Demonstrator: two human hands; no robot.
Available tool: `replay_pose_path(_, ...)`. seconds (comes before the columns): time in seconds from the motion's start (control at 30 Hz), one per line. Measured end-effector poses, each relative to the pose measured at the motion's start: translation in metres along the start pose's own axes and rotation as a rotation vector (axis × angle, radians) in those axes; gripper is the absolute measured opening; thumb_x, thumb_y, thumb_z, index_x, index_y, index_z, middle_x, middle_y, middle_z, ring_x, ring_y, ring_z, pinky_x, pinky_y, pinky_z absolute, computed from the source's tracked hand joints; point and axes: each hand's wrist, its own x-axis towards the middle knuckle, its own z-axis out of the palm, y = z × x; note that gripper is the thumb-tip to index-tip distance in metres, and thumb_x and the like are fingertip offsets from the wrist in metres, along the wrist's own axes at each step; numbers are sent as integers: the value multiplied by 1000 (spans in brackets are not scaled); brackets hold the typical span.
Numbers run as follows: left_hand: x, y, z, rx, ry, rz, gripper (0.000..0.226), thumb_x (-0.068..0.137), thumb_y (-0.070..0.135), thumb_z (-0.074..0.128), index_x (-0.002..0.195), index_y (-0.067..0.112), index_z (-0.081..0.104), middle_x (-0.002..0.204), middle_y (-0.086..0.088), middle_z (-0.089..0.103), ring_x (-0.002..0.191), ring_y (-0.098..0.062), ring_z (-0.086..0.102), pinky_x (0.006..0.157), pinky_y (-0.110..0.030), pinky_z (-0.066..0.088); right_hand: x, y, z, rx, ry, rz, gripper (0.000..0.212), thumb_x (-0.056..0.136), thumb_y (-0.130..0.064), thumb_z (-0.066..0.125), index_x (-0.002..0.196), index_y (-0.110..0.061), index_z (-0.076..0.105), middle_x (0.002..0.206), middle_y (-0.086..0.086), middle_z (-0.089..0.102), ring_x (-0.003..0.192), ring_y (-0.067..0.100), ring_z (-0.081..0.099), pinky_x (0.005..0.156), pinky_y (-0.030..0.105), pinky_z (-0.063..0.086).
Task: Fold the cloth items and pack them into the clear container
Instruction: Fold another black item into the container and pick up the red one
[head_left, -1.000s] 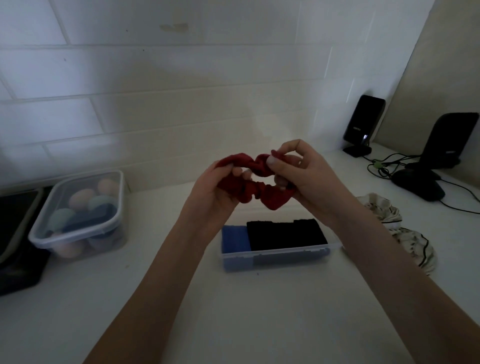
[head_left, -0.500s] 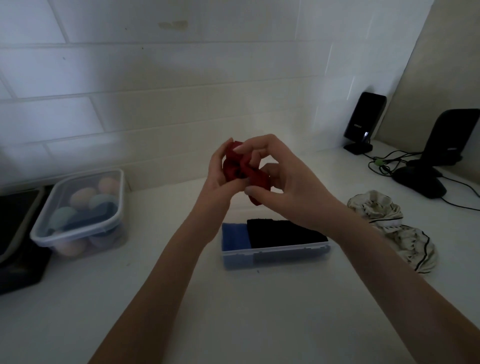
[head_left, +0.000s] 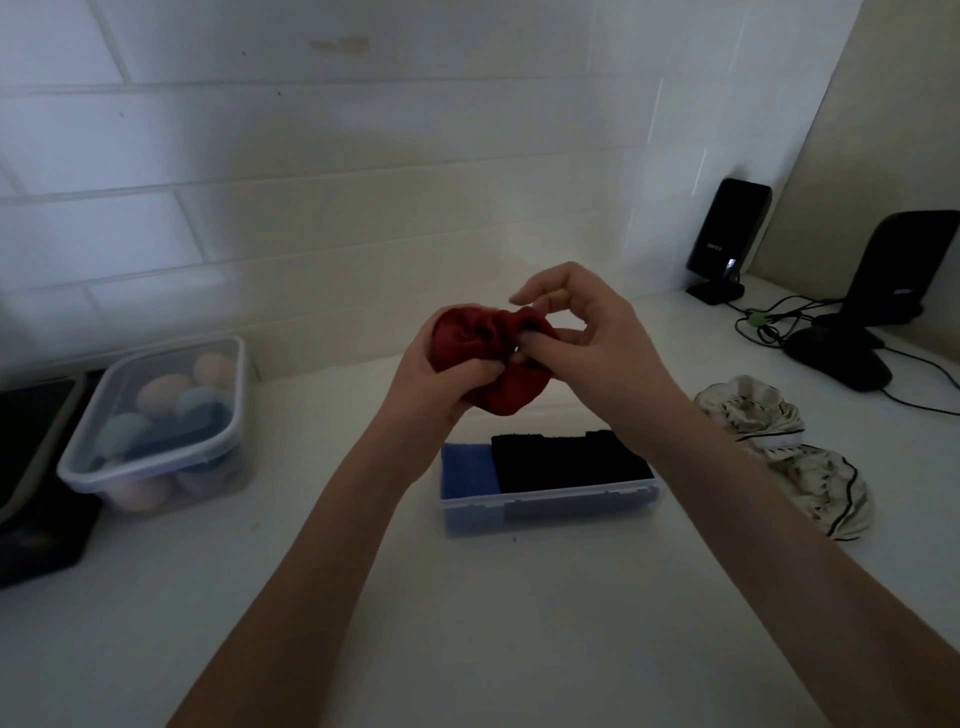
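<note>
Red cloth (head_left: 488, 358), bunched, is held above the clear container (head_left: 545, 506) on the desk (head_left: 467, 623). Left hand (head_left: 441, 379) fingers closed on it; right hand (head_left: 587, 343) pinching its edge. Folding step in hand. Next: compact it, then lower it beside the black item (head_left: 566, 462).

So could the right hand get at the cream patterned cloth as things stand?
Probably, once freed: the right hand is pinching the red cloth; the cream patterned cloth lies uncovered on its side.

container (head_left: 550, 506) centre | lidded box (head_left: 156, 431) left | cloths (head_left: 795, 452) right
</note>
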Motion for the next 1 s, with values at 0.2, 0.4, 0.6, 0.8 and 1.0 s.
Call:
replay_pose_path(0.2, -1, 2, -3, -107, -73, -21, 51, 58, -2, 60, 107, 12, 55, 102, -13, 63, 97, -25, 62, 79, -32, 56, 1, 3, -1, -22, -84, -24, 29, 83, 10, 57, 85, -18, 64, 97, 6, 65, 80, 20, 71, 74, 27, 58)
replay_pose_path(0.4, -3, 4, -4, -99, -116, -79, 57, 59, -5, 55, 112, 13, 52, 106, -13, 61, 96, -23, 64, 77, -34, 57, 0, 2, -7, -284, -265, -50, 44, 82, -7, 66, 117, -33, 61, 119, -15, 58, 100, -1, 57, 80, 15, 52)
replay_pose_path(0.6, -3, 0, -3, -21, -142, -88, 61, 61, -10, 53, 117, 15, 54, 113, -16, 60, 104, -27, 61, 82, -34, 55, 1, 3, -11, -340, -258, -26, 48, 75, 1, 66, 113, -30, 64, 112, -12, 64, 100, 8, 62, 84, 22, 54)
replay_pose_path(0.8, -3, 4, -5, 24, -151, -92, 56, 65, -6, 57, 114, 21, 56, 102, -14, 59, 88, -21, 63, 75, -29, 54, 1, 6, -9, -395, -199, 2, 39, 73, -6, 70, 107, -25, 68, 98, -7, 68, 91, 9, 65, 82, 19, 54)
replay_pose_path(1.0, -8, 14, -16, 552, -185, -60, 48, 62, 21, 85, 100, 29, 57, 111, 1, 59, 97, -17, 64, 75, -28, 57, -2, 10, -6, -452, -338, 105, 39, 71, -15, 75, 108, -23, 69, 99, -3, 69, 90, 12, 67, 85, 33, 56)
